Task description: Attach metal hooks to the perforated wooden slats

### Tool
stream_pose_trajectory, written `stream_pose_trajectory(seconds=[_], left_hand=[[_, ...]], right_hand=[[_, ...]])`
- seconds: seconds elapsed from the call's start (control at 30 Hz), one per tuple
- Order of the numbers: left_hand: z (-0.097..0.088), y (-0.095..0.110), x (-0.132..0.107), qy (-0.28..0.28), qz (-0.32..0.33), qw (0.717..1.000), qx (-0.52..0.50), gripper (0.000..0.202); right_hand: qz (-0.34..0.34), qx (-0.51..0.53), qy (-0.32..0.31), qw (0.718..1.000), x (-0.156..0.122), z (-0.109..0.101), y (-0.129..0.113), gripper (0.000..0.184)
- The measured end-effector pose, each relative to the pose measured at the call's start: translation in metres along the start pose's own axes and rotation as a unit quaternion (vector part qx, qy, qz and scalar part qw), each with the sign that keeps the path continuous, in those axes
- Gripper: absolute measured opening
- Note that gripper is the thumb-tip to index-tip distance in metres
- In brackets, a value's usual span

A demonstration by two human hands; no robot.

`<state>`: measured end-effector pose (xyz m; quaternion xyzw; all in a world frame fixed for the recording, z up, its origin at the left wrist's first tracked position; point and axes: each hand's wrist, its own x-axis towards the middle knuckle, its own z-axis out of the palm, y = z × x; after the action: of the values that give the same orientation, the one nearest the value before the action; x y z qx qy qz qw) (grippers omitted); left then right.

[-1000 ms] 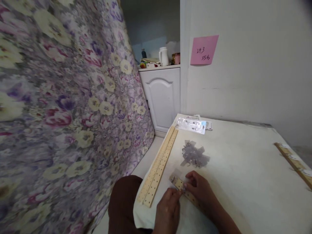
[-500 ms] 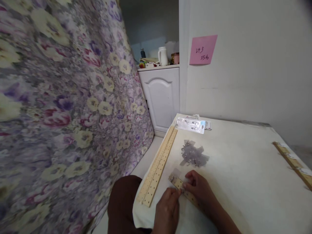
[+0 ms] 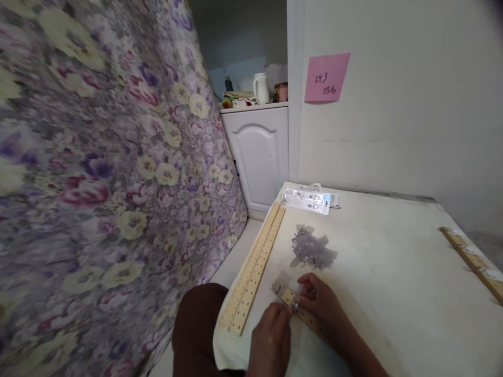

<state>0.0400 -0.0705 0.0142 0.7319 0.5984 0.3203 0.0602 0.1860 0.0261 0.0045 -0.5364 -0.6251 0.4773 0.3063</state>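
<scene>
A pale wooden strip with holes (image 3: pixel 288 295) lies aslant at the table's near side, a small clear plastic piece with metal on its far end. My left hand (image 3: pixel 271 337) is closed at the strip's left edge, fingertips gripping it. From the other side my right hand (image 3: pixel 320 299) pinches a small shiny metal piece (image 3: pixel 296 306) against the strip; its exact kind is too small to tell. Part of the strip is hidden under the right hand. Just beyond lies a heap of grey translucent plastic pieces with small metal parts (image 3: pixel 313 249).
Two long perforated wooden strips (image 3: pixel 253 269) lie along the table's left edge. Clear blister packaging (image 3: pixel 306 201) rests at the far corner. Another wooden strip with white pieces (image 3: pixel 473 262) is at the right edge. A floral curtain (image 3: pixel 118 183) hangs on the left.
Both hands stay almost where they were on the strip. The small metal piece at the right fingertips shows more clearly now. The view has shifted slightly.
</scene>
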Motion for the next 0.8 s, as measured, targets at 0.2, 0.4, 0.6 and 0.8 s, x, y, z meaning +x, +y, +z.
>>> stream_pose_trajectory(seconds=[0.2, 0.4, 0.6, 0.8], left_hand=[[0.000, -0.001, 0.000, -0.003, -0.003, 1.000, 0.004, 0.034], [-0.003, -0.002, -0.002, -0.028, -0.026, 0.997, -0.067, 0.040], [0.000, -0.005, -0.004, -0.024, -0.037, 0.995, -0.088, 0.036], [0.003, -0.007, -0.003, -0.002, -0.037, 0.993, -0.115, 0.029]], right_hand=[[-0.006, -0.020, -0.003, 1.000, -0.001, 0.001, 0.000, 0.029], [-0.004, -0.008, -0.006, 1.000, -0.002, -0.001, 0.000, 0.029], [-0.015, 0.044, 0.006, 0.999, -0.010, -0.010, -0.003, 0.035], [-0.015, -0.017, 0.033, 0.999, -0.030, -0.026, 0.006, 0.024]])
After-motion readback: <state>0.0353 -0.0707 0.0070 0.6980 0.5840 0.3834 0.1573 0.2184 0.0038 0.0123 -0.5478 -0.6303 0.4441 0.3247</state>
